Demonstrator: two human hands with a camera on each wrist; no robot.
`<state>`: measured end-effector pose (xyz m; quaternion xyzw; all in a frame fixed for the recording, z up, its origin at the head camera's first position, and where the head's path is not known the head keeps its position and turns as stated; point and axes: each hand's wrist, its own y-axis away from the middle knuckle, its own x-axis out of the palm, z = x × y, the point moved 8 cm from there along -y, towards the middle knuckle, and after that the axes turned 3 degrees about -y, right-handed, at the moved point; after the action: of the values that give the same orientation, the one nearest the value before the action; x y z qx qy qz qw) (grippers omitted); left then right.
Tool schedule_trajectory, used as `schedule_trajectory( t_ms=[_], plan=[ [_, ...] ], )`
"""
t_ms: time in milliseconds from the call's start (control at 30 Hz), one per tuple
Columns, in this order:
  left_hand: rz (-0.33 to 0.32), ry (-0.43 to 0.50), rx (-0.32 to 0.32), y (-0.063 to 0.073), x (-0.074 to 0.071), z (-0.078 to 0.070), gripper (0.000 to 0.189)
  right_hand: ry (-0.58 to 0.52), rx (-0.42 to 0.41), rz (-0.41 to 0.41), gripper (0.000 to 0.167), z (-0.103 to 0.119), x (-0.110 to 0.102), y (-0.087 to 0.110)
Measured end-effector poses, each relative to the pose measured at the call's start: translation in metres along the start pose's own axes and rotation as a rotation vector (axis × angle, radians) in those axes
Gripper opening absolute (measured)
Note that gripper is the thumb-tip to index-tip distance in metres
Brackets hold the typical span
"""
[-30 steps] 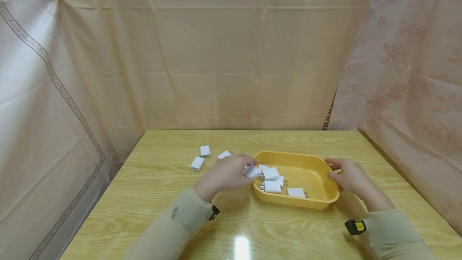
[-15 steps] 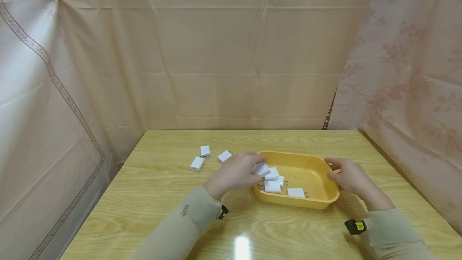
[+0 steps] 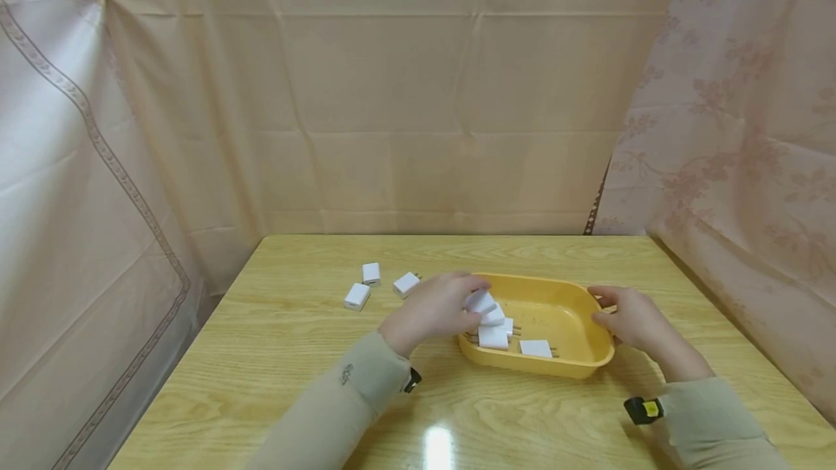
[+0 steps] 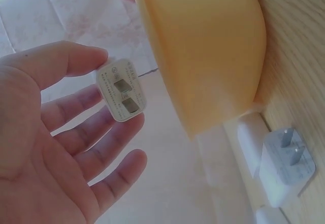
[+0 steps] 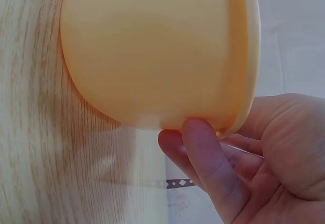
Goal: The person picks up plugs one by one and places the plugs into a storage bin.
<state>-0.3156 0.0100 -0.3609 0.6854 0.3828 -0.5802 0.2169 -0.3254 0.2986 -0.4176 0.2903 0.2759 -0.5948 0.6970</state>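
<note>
In the head view my left hand (image 3: 434, 310) is over the left end of a yellow plastic basket (image 3: 581, 368). Between thumb and fingers it pinches a white charger plug (image 3: 480, 302), whose pronged face shows in the left wrist view (image 4: 121, 89). Directly below lie several white charger plugs inside the basket, one of them (image 3: 493, 338) near the front wall. Another plug (image 3: 535, 348) lies apart from that heap, prongs to the right. My right hand (image 3: 636, 321) holds the basket's right end, thumb and fingertips at its outer wall in the right wrist view.
Three more charger plugs lie on the wooden table (image 3: 261, 368) left of the basket: one at the back (image 3: 371, 273), one in front of it (image 3: 357, 297) and one nearer the left hand (image 3: 406, 283). Cloth curtains (image 3: 418, 93) surround the table's back and sides.
My left hand has moved right with the pinched charger plug, from the basket's left rim to above the heap inside. The right hand and basket have stayed in place.
</note>
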Motion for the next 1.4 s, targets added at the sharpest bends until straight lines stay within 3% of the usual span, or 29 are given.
schedule_trajectory(
  t_ms=[833,1400],
  plan=[
    [0.037,0.027,0.093,-0.025,0.025,-0.031,0.046,0.001,-0.028,-0.008,0.055,0.002,0.000,0.000],
    [0.096,-0.044,0.156,-0.036,0.043,-0.058,0.041,0.006,-0.022,-0.009,0.055,0.002,-0.001,0.000]
  ],
)
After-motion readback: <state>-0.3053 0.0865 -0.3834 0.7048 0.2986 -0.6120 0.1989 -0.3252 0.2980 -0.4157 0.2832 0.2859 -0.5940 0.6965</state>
